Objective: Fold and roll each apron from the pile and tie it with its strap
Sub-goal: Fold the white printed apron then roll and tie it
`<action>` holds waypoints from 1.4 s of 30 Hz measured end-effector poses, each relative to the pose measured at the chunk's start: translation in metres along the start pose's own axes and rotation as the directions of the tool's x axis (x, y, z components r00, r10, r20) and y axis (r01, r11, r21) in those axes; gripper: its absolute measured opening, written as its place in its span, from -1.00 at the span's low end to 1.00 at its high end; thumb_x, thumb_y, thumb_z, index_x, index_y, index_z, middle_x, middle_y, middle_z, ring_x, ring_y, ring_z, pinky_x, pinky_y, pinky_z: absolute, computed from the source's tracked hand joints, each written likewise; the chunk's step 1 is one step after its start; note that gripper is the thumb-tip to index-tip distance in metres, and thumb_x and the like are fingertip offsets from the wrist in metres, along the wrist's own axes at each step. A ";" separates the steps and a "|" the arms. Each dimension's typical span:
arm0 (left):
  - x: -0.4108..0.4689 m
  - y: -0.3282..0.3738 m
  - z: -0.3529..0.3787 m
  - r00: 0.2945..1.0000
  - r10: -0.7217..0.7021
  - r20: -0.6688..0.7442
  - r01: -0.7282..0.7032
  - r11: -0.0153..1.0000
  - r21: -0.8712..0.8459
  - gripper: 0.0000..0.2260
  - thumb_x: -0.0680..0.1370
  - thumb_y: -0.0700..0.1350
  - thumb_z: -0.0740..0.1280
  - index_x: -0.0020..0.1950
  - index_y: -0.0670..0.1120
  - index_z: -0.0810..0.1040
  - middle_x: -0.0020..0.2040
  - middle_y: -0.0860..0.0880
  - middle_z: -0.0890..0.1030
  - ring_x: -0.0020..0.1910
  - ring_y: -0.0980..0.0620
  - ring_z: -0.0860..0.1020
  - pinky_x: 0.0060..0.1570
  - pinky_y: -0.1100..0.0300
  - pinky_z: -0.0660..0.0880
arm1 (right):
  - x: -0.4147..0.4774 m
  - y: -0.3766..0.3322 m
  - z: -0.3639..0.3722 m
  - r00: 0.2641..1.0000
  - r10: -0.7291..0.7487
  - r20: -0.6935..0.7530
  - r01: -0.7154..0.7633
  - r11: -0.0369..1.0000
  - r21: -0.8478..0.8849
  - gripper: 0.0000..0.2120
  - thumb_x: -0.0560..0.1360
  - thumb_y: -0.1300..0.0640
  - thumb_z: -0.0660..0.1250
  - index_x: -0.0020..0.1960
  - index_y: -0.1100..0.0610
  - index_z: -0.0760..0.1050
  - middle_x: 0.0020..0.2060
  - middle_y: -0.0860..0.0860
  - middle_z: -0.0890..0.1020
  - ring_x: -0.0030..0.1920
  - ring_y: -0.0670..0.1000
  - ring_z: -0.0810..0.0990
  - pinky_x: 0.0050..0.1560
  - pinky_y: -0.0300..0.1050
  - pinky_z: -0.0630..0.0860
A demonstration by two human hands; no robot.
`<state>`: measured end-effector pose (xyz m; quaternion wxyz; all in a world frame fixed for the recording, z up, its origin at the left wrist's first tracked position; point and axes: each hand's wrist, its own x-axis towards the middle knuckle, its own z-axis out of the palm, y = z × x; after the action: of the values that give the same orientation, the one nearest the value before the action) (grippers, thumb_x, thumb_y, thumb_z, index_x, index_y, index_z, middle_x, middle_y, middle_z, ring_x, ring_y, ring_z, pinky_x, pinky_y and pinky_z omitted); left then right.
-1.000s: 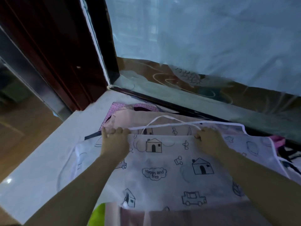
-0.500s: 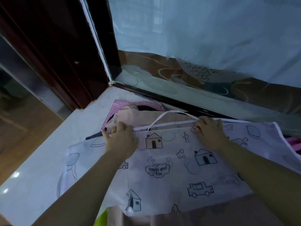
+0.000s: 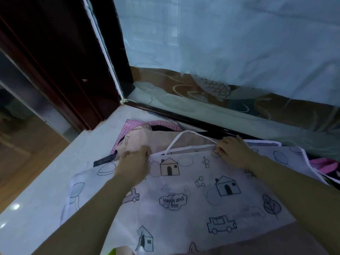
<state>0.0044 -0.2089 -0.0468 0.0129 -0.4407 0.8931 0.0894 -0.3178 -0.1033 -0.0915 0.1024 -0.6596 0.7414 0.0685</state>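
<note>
We have the apron spread flat on the ledge, its far part lying over the pile near the ledge's far edge. Our left hand curls its fingers onto the far hem, and our right hand pinches the same hem where the strap loop joins it. The hem runs left to right between the two hands. The rest of the cloth lies from the fingers back toward us, to the ledge's near edge. We judge the fold comes toward us, both hands equally near, carrying the hem over the printed face.
</note>
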 end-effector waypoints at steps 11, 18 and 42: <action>-0.006 0.011 -0.031 0.913 0.023 0.408 -0.116 0.972 0.204 -0.76 0.64 -0.16 0.05 0.20 -0.05 0.45 -0.04 -0.01 0.52 -0.04 -0.05 0.50 -0.08 0.10 0.37 | -0.064 -0.022 -0.054 0.981 -0.084 0.173 0.063 0.990 0.125 -0.71 0.62 -0.02 0.05 -0.17 0.11 0.38 -0.32 -0.04 0.49 -0.35 -0.05 0.41 -0.28 -0.14 0.40; -0.048 0.073 -0.001 0.996 0.070 0.052 -0.085 0.919 0.386 -0.45 0.40 -0.25 0.39 0.38 -0.08 0.37 0.31 -0.15 0.43 0.31 -0.19 0.42 0.35 -0.40 0.12 | -0.116 -0.009 -0.021 0.925 0.146 0.352 -0.142 0.989 -0.036 -0.70 0.63 -0.07 -0.01 -0.03 0.07 0.41 -0.31 -0.10 0.42 -0.34 -0.08 0.40 -0.32 -0.12 0.36; -0.228 0.002 0.019 0.486 -0.871 -0.074 0.324 0.258 -0.910 -0.57 0.58 -0.17 0.18 0.46 -0.10 0.29 0.38 -0.02 0.37 0.30 0.00 0.36 0.21 0.14 0.36 | -0.234 -0.188 0.063 0.921 -0.293 -0.255 0.287 0.956 -0.060 -0.20 0.17 0.09 0.30 0.40 0.16 0.24 0.31 0.16 0.48 0.28 0.14 0.50 0.34 0.15 0.14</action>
<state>0.1410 -0.0257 -0.0422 -0.4234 -0.7199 0.4388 0.3316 -0.1017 0.1142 -0.0895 0.0056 -0.7664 0.6418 -0.0270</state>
